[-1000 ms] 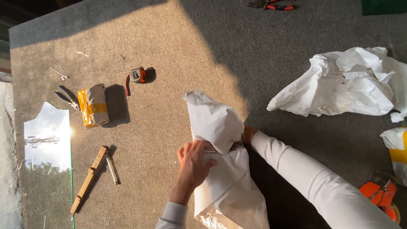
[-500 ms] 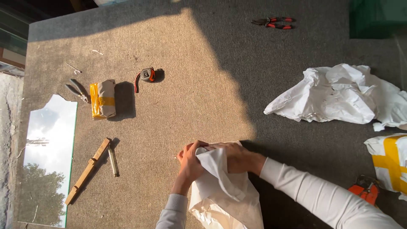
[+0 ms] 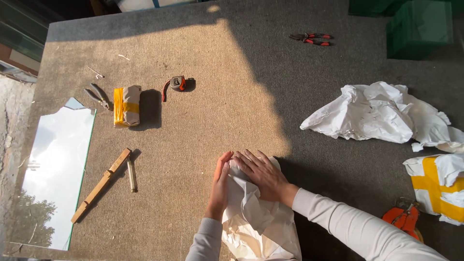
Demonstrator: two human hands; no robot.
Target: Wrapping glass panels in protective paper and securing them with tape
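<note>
Head view, looking down on a coarse grey-brown felt-like table [image 3: 203, 58], half in hard sunlight, half in shade.

Both hands are on a crumpled white paper bundle [image 3: 256, 217] at the near edge, centre. The paper is creased and stiff-looking, folded into a rough oblong. The right hand [image 3: 263, 176] lies flat on its top end, fingers spread and extended, palm pressing down; it grips nothing. The left hand [image 3: 221, 181] stands on edge against the bundle's left side, fingers straight and together, open, touching the paper without closing on it. Both sleeves are pale grey knit.

To the left:
- a long pane of glass [image 3: 53, 179] with a chipped top corner, reflecting sky and trees
- a narrow wooden stick [image 3: 100, 185], with a short metal rod [image 3: 131, 176] just beside it
- a small block wrapped in paper and yellow tape [image 3: 126, 105]
- dark pliers [image 3: 99, 96]
- a tape measure [image 3: 177, 83] with an orange band

To the right:
- a loose heap of crumpled white paper [image 3: 382, 113]
- a white package crossed with yellow tape [image 3: 437, 186]
- an orange-handled tool [image 3: 403, 220]

Far edge: red-handled pliers [image 3: 311, 38].
</note>
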